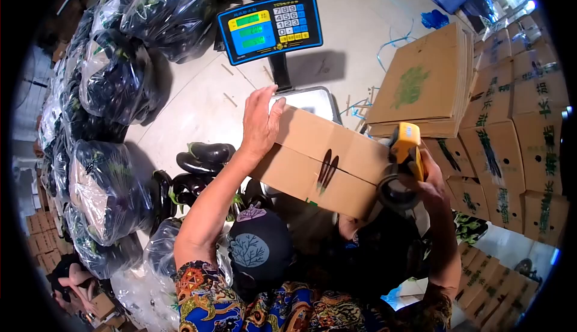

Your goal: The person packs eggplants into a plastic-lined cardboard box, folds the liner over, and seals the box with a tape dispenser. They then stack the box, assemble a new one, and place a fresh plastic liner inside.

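The brown box [324, 166] is in the middle of the frame, tilted a bit, with two dark stripes on it. The left hand [262, 118] is at its upper left end, fingers straight and thumb apart, touching the box. The right hand [430, 178] is curled around a yellow tape tool [407, 145] at the box's right end.

Just past the box is a scale [270, 28] with a blue and yellow screen, and its shiny plate [311, 102] is partly hidden. The floor [186, 88] is pale and hard, with thin lines and little brown sticks [230, 99] on it. Blue string [390, 42] lies at the upper right, by a pile of flat cardboard [415, 79].

Big clear bags [108, 187] fill the left side — shiny purple eggplants [207, 154] lie near them. Tall stacks of boxes [496, 145] stand on the right. Another person [75, 281] is at the lower left.
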A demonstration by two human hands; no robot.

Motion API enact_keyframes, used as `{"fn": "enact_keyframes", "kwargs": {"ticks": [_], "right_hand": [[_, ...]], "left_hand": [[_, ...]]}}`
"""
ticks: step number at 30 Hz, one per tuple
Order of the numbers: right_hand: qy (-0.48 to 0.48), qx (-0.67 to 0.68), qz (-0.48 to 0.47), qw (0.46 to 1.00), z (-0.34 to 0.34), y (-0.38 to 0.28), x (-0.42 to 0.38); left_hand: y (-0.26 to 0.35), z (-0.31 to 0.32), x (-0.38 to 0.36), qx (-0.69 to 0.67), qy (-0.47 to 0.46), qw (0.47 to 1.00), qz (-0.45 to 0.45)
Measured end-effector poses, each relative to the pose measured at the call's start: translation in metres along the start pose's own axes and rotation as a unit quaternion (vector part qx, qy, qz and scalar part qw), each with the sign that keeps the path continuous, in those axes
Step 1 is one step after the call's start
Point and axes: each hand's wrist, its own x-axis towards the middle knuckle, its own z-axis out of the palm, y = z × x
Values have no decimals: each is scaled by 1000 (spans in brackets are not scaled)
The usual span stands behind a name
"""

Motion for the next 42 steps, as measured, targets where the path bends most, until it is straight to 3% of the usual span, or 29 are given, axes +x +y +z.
{"fn": "enact_keyframes", "kwargs": {"ticks": [1, 2, 4, 5, 7, 8, 11, 14, 17, 18, 21, 25, 29, 30, 33, 38, 42], "right_hand": [[-14, -38, -38, 998, 2, -10, -2], [-20, -66, -49, 996, 6, -21, -3], [-21, -92, -85, 992, 24, -33, -1], [-5, -161, -131, 978, 33, -35, 3], [-7, -273, -166, 947, 48, -51, 7], [0, -263, -189, 946, 57, -53, 10], [-13, -263, -192, 945, 72, -59, 15], [-18, -306, -236, 922, 81, -59, 18], [-22, -315, -246, 916, 91, -59, 21], [-19, -311, -244, 918, 94, -59, 21], [-11, -314, -247, 916, 103, -58, 22], [-8, -345, -254, 903, 115, -60, 24], [11, -330, -180, 927, 115, -59, 20], [7, -305, -176, 936, 117, -69, 17], [1, -360, -207, 910, 113, -63, 21], [1, -378, -273, 885, 120, -50, 23], [-14, -346, -303, 888, 123, -41, 24]], "left_hand": [[17, -2, 1, 16, 46, 998, 44], [37, -8, 3, -39, 17, 997, 58], [73, -16, 1, -240, -125, 958, -97], [88, -20, 1, -359, -202, 890, -194], [104, -23, 3, -453, -310, 777, -309], [113, -30, 4, -390, -334, 821, -250], [104, -28, -6, -458, -257, 808, -267], [92, -32, -13, -505, -244, 784, -266], [84, -37, -20, -576, -202, 712, -346], [81, -38, -21, -575, -193, 713, -353], [80, -46, -23, -575, -213, 681, -400], [64, -40, -35, -562, -265, 738, -265], [34, -36, -38, -632, -194, 660, -356], [32, -41, -37, -662, -216, 637, -331], [47, -43, -38, -586, -259, 675, -367], [45, -28, -42, -599, -296, 698, -256], [43, -20, -45, -634, -267, 634, -352]]}}
